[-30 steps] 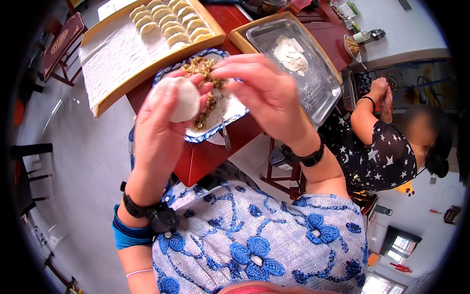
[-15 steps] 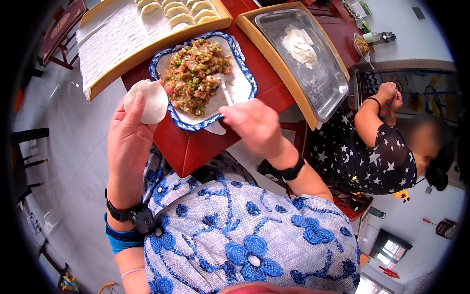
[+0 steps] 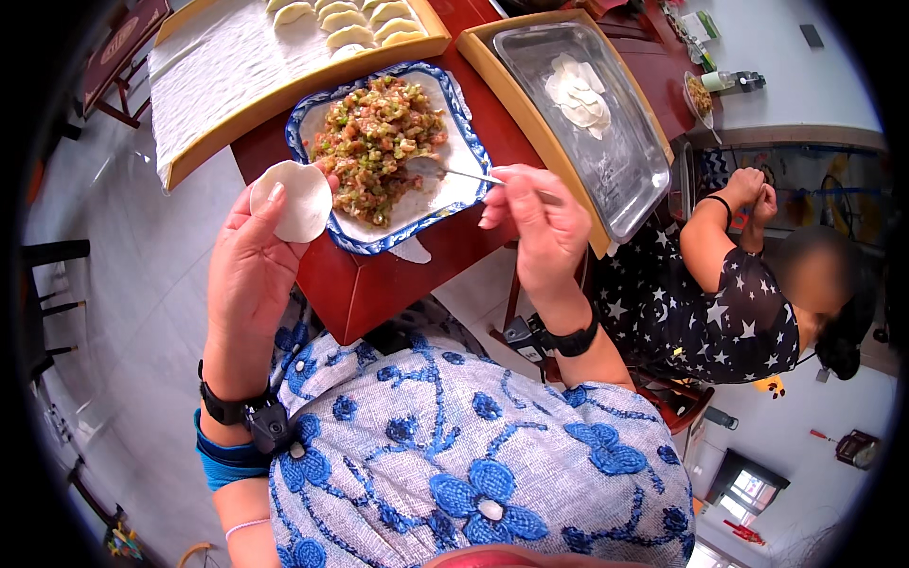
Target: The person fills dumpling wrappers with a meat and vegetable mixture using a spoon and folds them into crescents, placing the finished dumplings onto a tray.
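My left hand (image 3: 254, 248) holds a round white dumpling wrapper (image 3: 298, 202) by its edge, thumb across its face, just left of the blue-rimmed dish (image 3: 471, 133). Chopped meat-and-vegetable filling (image 3: 374, 142) is heaped over the left and middle of that dish. In my right hand (image 3: 542, 222) is the handle of a metal spoon (image 3: 459, 173). Its bowl rests at the right edge of the filling, and the wrapper carries no filling.
A paper-lined tray (image 3: 227, 90) at the far left bears several folded dumplings (image 3: 348, 36). To the right, a metal tray (image 3: 625, 180) holds stacked wrappers (image 3: 579, 93). The red table's corner (image 3: 346, 303) points toward me. A person (image 3: 720, 284) in a star-patterned top sits at the right.
My right hand has moved right and turned, drawing the spoon to a flatter angle with its handle now visible. My left hand and the wrapper have shifted slightly right.
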{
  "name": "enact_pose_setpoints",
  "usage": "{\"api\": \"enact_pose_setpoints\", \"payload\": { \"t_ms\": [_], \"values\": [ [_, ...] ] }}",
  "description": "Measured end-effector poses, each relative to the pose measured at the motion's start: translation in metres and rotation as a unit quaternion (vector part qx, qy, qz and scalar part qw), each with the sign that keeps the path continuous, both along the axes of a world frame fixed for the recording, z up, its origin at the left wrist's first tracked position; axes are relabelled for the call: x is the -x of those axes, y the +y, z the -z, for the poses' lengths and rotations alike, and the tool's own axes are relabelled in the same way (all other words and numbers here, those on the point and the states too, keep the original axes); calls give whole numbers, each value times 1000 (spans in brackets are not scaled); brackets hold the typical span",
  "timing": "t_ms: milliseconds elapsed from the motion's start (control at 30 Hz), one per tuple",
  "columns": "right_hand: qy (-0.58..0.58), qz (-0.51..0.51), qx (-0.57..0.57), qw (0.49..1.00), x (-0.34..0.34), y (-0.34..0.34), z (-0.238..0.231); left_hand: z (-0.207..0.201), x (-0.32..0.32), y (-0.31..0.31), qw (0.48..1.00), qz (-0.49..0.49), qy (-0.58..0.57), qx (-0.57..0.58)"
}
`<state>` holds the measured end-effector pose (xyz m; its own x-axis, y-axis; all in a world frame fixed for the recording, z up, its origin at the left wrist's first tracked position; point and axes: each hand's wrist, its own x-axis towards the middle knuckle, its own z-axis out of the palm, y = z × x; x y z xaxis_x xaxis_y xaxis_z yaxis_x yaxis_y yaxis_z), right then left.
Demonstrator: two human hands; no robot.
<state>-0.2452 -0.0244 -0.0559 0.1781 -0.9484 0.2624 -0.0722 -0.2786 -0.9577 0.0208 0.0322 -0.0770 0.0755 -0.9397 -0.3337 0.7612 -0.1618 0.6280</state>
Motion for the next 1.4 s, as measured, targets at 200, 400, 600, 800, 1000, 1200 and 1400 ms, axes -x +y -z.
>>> {"api": "enact_pose_setpoints", "payload": {
  "t_ms": [200, 400, 600, 800, 1000, 1200, 1400],
  "values": [
    [36, 98, -2, 994, 2, -13, 5, -3, 3, -3, 999, 16, 30, 0],
    [-10, -7, -44, 999, -10, -10, 9, -4, 1, -4, 999, 20, 25, 20],
    [-16, -2, -135, 991, -3, -3, 4, -1, 0, -2, 999, 19, 28, 18],
    [-123, 50, -201, 971, -5, -9, 16, -2, 3, -3, 1000, 24, 13, 10],
    [-172, 39, -178, 968, -13, -3, 18, -2, 1, -3, 1000, 13, 15, 7],
    [-216, 55, -192, 956, -8, -6, 11, -2, -2, -8, 1000, 15, 21, 11],
    [-193, 52, -200, 959, 5, -12, 7, -9, 2, -13, 999, 23, 23, 29]
  ]
}}
